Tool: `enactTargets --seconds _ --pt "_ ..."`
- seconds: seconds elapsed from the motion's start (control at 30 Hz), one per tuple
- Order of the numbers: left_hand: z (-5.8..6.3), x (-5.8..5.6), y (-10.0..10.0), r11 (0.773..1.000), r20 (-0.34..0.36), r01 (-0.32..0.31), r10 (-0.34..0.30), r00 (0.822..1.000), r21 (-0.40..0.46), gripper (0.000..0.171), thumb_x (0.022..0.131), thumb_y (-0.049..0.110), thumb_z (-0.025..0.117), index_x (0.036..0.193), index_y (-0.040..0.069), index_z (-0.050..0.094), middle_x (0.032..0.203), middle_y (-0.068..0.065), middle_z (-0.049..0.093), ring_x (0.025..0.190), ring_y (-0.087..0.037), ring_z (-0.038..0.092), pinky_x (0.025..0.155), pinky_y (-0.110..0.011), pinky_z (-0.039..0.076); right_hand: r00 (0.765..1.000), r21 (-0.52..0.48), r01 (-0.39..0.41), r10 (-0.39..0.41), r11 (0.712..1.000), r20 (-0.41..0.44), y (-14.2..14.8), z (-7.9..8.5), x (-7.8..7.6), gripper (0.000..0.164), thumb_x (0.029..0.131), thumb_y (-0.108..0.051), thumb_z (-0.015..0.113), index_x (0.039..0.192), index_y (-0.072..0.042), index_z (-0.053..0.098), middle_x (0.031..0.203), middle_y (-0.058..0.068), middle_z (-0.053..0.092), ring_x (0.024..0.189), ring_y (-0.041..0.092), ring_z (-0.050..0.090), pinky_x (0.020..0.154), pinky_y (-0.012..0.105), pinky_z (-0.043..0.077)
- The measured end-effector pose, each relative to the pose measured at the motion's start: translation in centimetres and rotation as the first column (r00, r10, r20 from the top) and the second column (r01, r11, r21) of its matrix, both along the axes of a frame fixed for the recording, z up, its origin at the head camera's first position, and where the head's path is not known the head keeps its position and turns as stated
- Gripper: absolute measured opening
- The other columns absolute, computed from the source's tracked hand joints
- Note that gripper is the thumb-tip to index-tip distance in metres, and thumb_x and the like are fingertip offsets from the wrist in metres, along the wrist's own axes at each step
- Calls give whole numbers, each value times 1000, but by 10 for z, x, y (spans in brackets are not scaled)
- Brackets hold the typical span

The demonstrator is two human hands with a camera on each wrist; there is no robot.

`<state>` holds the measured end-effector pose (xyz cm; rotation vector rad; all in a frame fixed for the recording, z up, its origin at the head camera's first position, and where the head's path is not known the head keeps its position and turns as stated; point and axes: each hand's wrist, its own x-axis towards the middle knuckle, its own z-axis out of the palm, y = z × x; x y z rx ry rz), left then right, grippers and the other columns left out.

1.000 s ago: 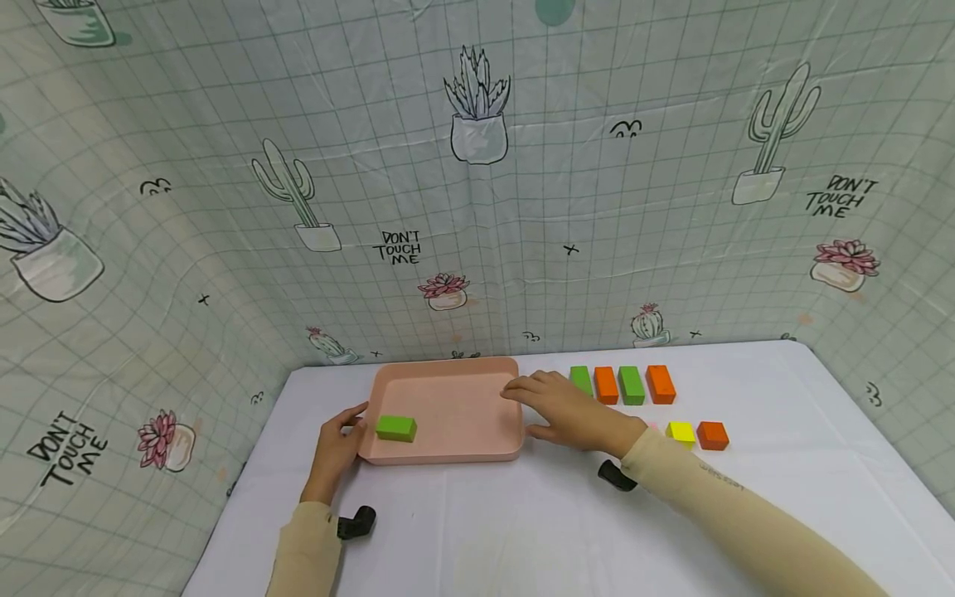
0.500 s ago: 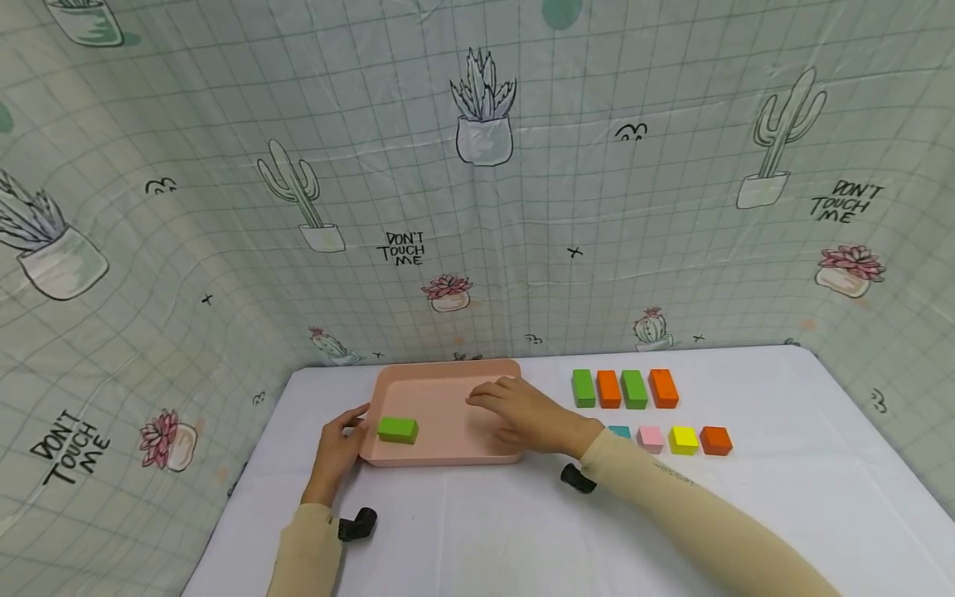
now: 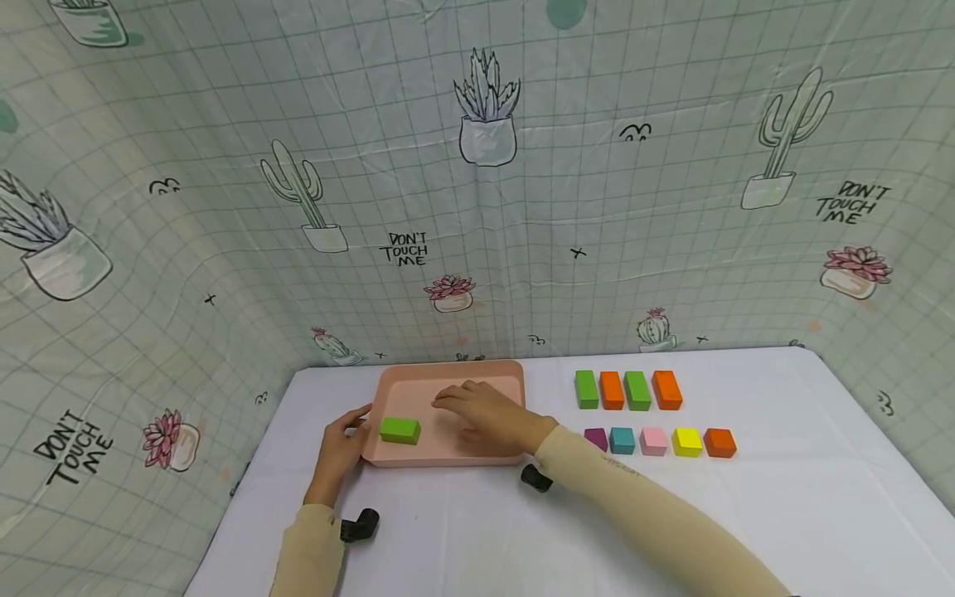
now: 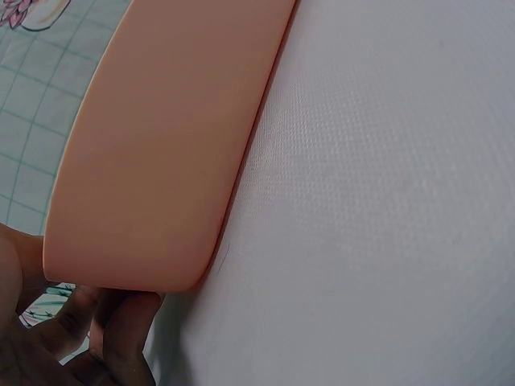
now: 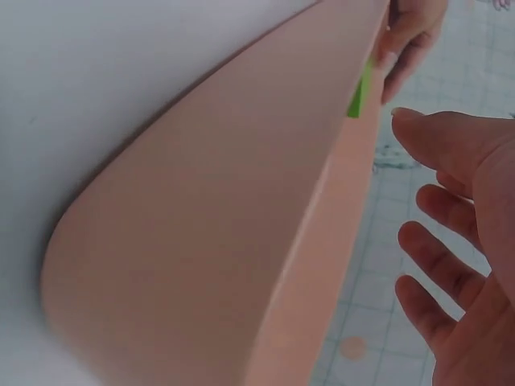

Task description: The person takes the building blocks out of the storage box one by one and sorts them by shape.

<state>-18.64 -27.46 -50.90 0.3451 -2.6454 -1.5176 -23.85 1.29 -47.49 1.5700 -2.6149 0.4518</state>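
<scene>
In the head view, a pink tray (image 3: 448, 373) lies on the table with one green block (image 3: 400, 430) in its front left part. My left hand (image 3: 339, 452) holds the tray's left side. The left wrist view shows its curled fingers (image 4: 129, 330) against the end of the tray's wall. Over the right half of the tray hovers my right hand (image 3: 485, 414), holding nothing. In the right wrist view its fingers are spread apart and loosely bent, above the rim and away from the green block.
To the right of the tray stand green and orange oblong blocks (image 3: 637, 390) in a back row. A front row of small cubes holds purple, teal (image 3: 622, 440), pink, yellow (image 3: 687, 442) and red-orange ones. A patterned cloth (image 3: 522, 207) rises behind the white table.
My right hand has moved left from the tray's right edge to over its inside, uncovering the purple, teal and pink cubes. My left hand stays at the tray's left side.
</scene>
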Motion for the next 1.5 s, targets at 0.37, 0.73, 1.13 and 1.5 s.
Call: enactTargets --seconds 0.37,0.73,1.13,1.5 --pt "2 0 2 1000 3 -14 14 1000 1 40 107 4 53 145 -4 61 123 -28 61 80 -16 51 65 -24 44 999 68 -9 5 998 53 -23 -1 -5 58 101 -20 73 154 -11 52 158 3 52 141 24 49 119 42 39" --pt "-2 -2 1 1000 -11 -22 22 1000 6 40 106 5 54 144 -4 61 123 -28 62 78 -16 50 65 -23 44 994 156 -71 82 985 -67 -40 -2 -13 57 103 -19 70 157 -13 51 160 0 51 148 23 45 123 43 34" --pt "-2 -2 0 1000 -6 -16 16 1000 12 40 106 4 53 144 -5 61 120 -27 62 77 -15 51 63 -23 44 994 226 -52 73 973 -87 -64 0 -15 59 103 -24 70 158 -19 49 161 -4 50 145 18 47 123 37 35" --pt "-1 -1 2 1000 -9 -27 26 1000 -9 38 106 4 54 142 -5 62 119 -27 63 77 -15 51 63 -23 44 990 291 -73 105 954 -93 -78 4 -15 57 103 -19 71 156 -25 53 161 -8 49 146 15 46 125 34 30"
